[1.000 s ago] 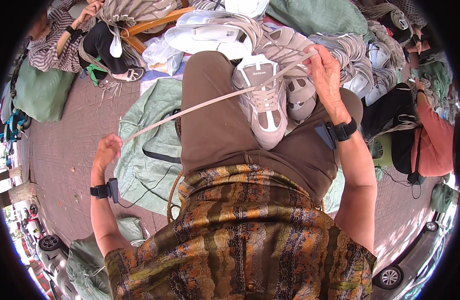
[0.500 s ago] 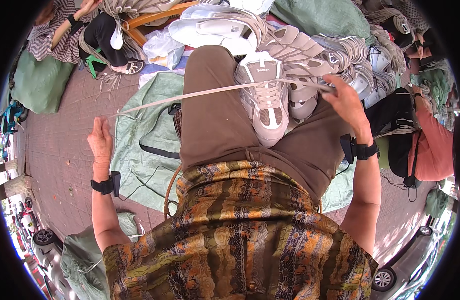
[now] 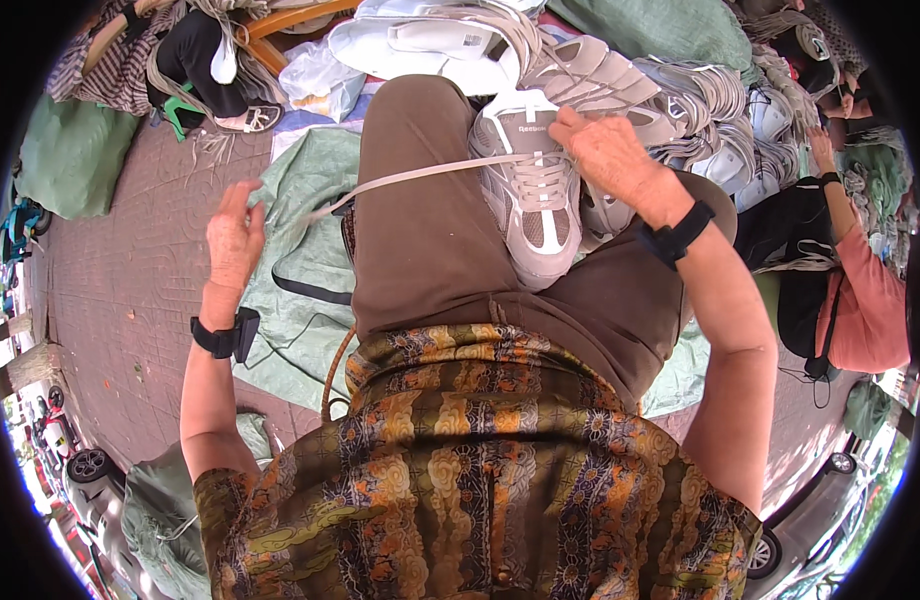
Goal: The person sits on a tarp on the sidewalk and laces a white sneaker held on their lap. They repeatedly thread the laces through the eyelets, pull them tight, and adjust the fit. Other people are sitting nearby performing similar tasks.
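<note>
A beige and white sneaker [image 3: 540,225] rests between my thighs, its toe pointing toward me. Its lace is threaded through the eyelets, and one loose lace end [image 3: 410,178] stretches left across my thigh, its tip blurred in the air. My left hand [image 3: 235,240] is off to the left with fingers stretched out, apart from that lace end. At the right side of the sneaker's tongue, my right hand [image 3: 615,160] is closed in a pinch; what sits between its fingertips is hidden. Under this hand another beige sneaker [image 3: 608,215] shows in part.
Beyond my knees lies a heap of beige and white shoe pieces [image 3: 590,85] with bundled laces. A green sheet [image 3: 300,260] is spread beneath me. Green sacks [image 3: 75,155] stand at the left. Co-workers sit at both sides, one in a pink top [image 3: 870,310]. Parked vehicles line the edges.
My left hand has let go of the lace and moved slightly inward. The lace, taut before, now sags. My right hand has come left from the side to the sneaker's tongue.
</note>
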A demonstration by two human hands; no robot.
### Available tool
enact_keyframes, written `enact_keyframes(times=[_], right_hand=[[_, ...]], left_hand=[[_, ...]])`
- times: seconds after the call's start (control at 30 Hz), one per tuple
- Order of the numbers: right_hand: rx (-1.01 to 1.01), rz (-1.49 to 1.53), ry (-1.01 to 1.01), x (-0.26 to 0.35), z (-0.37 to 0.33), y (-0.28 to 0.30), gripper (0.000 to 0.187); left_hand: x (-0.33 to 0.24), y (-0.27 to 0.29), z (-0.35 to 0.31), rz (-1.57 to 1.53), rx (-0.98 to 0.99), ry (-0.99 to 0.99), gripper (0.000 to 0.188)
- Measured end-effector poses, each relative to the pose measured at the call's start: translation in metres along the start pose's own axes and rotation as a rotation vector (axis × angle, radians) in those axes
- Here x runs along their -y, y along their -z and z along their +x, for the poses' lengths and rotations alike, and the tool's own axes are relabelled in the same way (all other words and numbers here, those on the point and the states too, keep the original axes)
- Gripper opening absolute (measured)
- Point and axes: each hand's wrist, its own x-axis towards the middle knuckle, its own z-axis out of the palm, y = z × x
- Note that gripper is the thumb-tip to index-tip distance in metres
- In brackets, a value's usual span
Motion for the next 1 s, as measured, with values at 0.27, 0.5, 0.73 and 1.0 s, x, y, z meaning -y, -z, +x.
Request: enact_keyframes(times=[0.27, 0.5, 0.73, 1.0], right_hand=[[0.503, 0.101, -0.135, -0.012, 0.017, 0.01, 0.016], [0.418, 0.422, -0.236, -0.025, 0.008, -0.018, 0.016], [0.338, 0.962, -0.499, -0.023, -0.004, -0.024, 0.006], [0.234, 0.88, -0.282, -0.029, -0.011, -0.033, 0.007]], left_hand=[[-0.15, -0.035, 0.049, -0.247, 0.012, -0.632, 0.022], [-0.181, -0.074, 0.067, -0.099, 0.375, -0.611, 0.017], [-0.182, -0.063, 0.08, -0.366, 0.545, -0.406, 0.018], [-0.183, -0.067, 0.109, -0.728, 0.994, 0.008, 0.023]])
